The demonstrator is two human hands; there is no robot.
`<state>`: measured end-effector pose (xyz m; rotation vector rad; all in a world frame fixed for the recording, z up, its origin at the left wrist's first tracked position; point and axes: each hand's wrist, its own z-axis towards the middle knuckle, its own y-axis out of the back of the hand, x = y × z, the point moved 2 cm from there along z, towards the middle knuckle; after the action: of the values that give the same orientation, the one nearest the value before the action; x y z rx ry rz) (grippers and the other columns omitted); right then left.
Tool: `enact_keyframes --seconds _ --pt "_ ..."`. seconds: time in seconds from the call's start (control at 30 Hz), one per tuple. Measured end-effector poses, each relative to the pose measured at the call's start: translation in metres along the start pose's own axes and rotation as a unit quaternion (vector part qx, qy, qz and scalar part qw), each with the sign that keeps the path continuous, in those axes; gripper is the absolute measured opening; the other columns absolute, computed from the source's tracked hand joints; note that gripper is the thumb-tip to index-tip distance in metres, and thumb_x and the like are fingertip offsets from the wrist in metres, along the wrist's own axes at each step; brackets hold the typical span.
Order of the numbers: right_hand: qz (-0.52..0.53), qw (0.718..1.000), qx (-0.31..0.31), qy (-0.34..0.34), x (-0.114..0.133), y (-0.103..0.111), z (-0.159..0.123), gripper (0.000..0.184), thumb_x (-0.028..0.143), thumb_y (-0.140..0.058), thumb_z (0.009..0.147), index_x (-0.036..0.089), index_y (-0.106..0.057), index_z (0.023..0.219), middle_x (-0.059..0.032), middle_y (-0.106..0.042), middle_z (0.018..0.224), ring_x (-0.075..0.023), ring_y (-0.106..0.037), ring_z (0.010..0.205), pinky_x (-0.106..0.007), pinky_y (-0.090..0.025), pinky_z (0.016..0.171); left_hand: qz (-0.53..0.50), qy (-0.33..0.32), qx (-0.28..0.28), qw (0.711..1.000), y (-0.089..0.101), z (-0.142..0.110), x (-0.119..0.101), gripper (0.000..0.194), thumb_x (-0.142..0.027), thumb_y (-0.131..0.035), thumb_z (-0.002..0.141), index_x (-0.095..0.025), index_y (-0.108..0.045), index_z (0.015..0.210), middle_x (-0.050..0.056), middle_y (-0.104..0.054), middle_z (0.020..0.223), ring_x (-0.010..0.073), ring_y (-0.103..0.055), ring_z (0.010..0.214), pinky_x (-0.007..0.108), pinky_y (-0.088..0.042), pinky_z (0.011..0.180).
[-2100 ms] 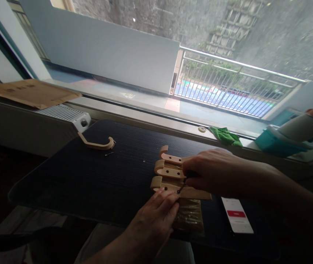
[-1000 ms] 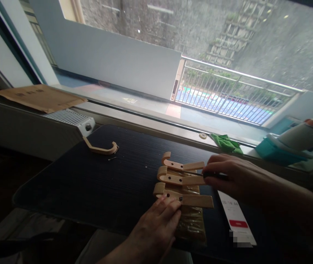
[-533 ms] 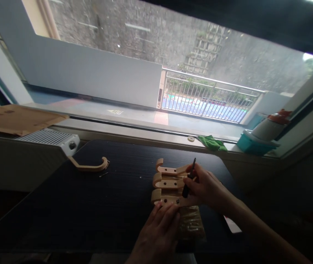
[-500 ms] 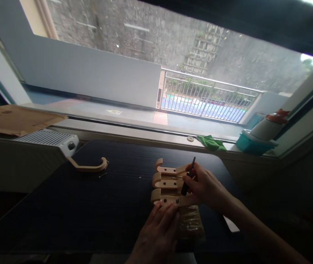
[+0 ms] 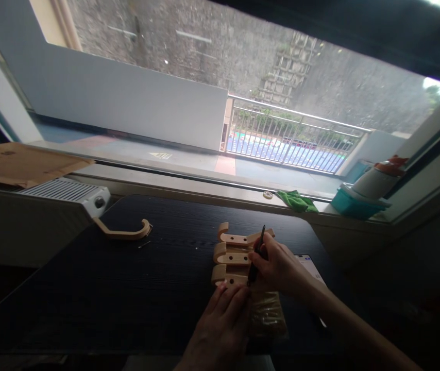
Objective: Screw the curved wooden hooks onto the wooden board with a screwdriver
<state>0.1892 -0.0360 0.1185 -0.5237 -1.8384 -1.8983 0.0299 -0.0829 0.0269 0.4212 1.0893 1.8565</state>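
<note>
Three pale bent-wood hooks [image 5: 236, 258] lie in a row, curled ends to the left, two dark holes visible in the middle one. They rest over a clear-wrapped, yellowish-brown block [image 5: 268, 312]. My left hand [image 5: 222, 319] is closed, its fingertips pressing the nearest wooden hook [image 5: 220, 274] along its front edge. Between the fingers of my right hand [image 5: 282, 265] is a slim black pen-shaped tool [image 5: 256, 257], thin end up. Its lower end meets the nearest hook around its right-hand hole; the exact contact is hard to see.
Another wooden hook [image 5: 125, 234] lies at the dark table's [image 5: 127, 288] left side, with a small thin metal piece [image 5: 144, 245] nearby. A phone [image 5: 310, 265] is partly behind my right forearm. The windowsill holds a green cloth [image 5: 297, 200] and a teal box [image 5: 359, 200].
My right hand has shifted slightly left and down, bringing the black tool's lower end onto the nearest hook. More of the phone shows. My left hand stays on the hook.
</note>
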Motion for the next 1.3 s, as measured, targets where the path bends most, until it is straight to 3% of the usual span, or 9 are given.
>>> enact_keyframes --seconds 0.27,0.4,0.53,0.7,0.83,0.9,1.1,1.23,1.3 --pt "0.010 0.999 0.015 0.028 -0.006 -0.004 0.003 0.013 0.030 -0.046 0.085 0.019 -0.048 0.092 -0.0064 -0.064 0.086 -0.0183 -0.060 0.076 -0.028 -0.042 0.064 -0.008 0.005 0.019 1.000 0.001 0.000 0.001 0.036 -0.018 -0.049 0.085 -0.013 -0.049 0.121 0.008 -0.057 0.121 0.0253 -0.050 0.115 0.041 -0.039 0.104" --pt "0.021 0.999 -0.037 -0.010 -0.010 -0.006 0.006 0.015 0.034 -0.045 0.086 0.021 -0.046 0.094 -0.0030 -0.064 0.077 -0.0178 -0.060 0.069 -0.027 -0.040 0.060 -0.006 -0.002 0.023 1.000 0.000 -0.002 0.000 0.037 -0.017 -0.050 0.083 -0.013 -0.050 0.120 0.008 -0.055 0.124 0.0257 -0.047 0.118 0.042 -0.037 0.105" --pt "0.001 1.000 0.008 0.008 -0.009 -0.012 0.004 0.011 0.029 -0.050 0.084 0.020 -0.048 0.090 -0.0043 -0.066 0.079 -0.0180 -0.060 0.069 -0.026 -0.039 0.058 0.005 0.002 0.011 1.000 -0.001 -0.004 -0.001 0.037 -0.015 -0.050 0.083 -0.014 -0.049 0.120 0.008 -0.057 0.120 0.0253 -0.049 0.115 0.043 -0.040 0.102" --pt "0.041 0.998 -0.043 -0.002 -0.010 -0.006 0.002 0.015 0.033 -0.048 0.086 0.021 -0.048 0.094 -0.0018 -0.065 0.074 -0.0166 -0.061 0.064 -0.025 -0.040 0.056 -0.020 0.004 0.034 0.999 0.002 -0.001 -0.001 0.037 -0.017 -0.053 0.081 -0.013 -0.050 0.118 0.008 -0.056 0.121 0.0255 -0.048 0.116 0.044 -0.038 0.104" --pt "0.042 0.999 -0.005 0.032 -0.004 -0.002 -0.001 0.012 0.030 -0.047 0.086 0.021 -0.050 0.093 -0.0024 -0.067 0.078 -0.0158 -0.062 0.066 -0.025 -0.042 0.057 -0.025 0.009 0.043 0.999 0.009 0.002 -0.002 0.042 -0.011 -0.052 0.078 -0.013 -0.049 0.120 0.008 -0.056 0.122 0.0260 -0.048 0.117 0.045 -0.040 0.103" --pt "0.026 0.998 -0.039 0.042 0.001 0.011 -0.005 0.016 0.033 -0.045 0.088 0.021 -0.051 0.097 -0.0013 -0.067 0.078 -0.0152 -0.062 0.065 -0.025 -0.042 0.058 -0.029 0.014 0.058 0.998 0.013 0.003 -0.004 0.044 -0.010 -0.053 0.075 -0.013 -0.050 0.118 0.008 -0.054 0.125 0.0272 -0.046 0.119 0.046 -0.039 0.103" --pt "-0.111 0.985 0.028 0.126 -0.001 0.034 -0.037 0.026 0.034 -0.041 0.091 0.028 -0.060 0.108 -0.0023 -0.070 0.082 -0.0184 -0.066 0.070 -0.026 -0.045 0.060 -0.035 0.023 0.059 0.997 0.015 0.001 -0.006 0.049 -0.006 -0.052 0.073 -0.014 -0.049 0.121 0.009 -0.050 0.131 0.0262 -0.043 0.123 0.046 -0.037 0.105" --pt "-0.139 0.979 0.006 0.149 -0.018 0.014 -0.070 0.030 0.027 -0.048 0.088 0.025 -0.054 0.117 -0.0033 -0.070 0.095 -0.0175 -0.067 0.077 -0.025 -0.050 0.064 -0.043 0.025 0.045 0.998 0.014 0.001 -0.006 0.048 -0.007 -0.051 0.073 -0.012 -0.049 0.121 0.010 -0.053 0.127 0.0251 -0.043 0.123 0.044 -0.037 0.106" --pt "-0.117 0.981 -0.010 0.157 -0.028 -0.004 -0.084 0.032 0.027 -0.055 0.083 0.021 -0.053 0.115 -0.0017 -0.070 0.085 -0.0144 -0.066 0.068 -0.020 -0.051 0.058 -0.041 0.024 0.037 0.998 0.014 0.002 -0.005 0.046 -0.008 -0.051 0.075 -0.011 -0.049 0.120 0.010 -0.054 0.124 0.0250 -0.045 0.121 0.043 -0.039 0.104"
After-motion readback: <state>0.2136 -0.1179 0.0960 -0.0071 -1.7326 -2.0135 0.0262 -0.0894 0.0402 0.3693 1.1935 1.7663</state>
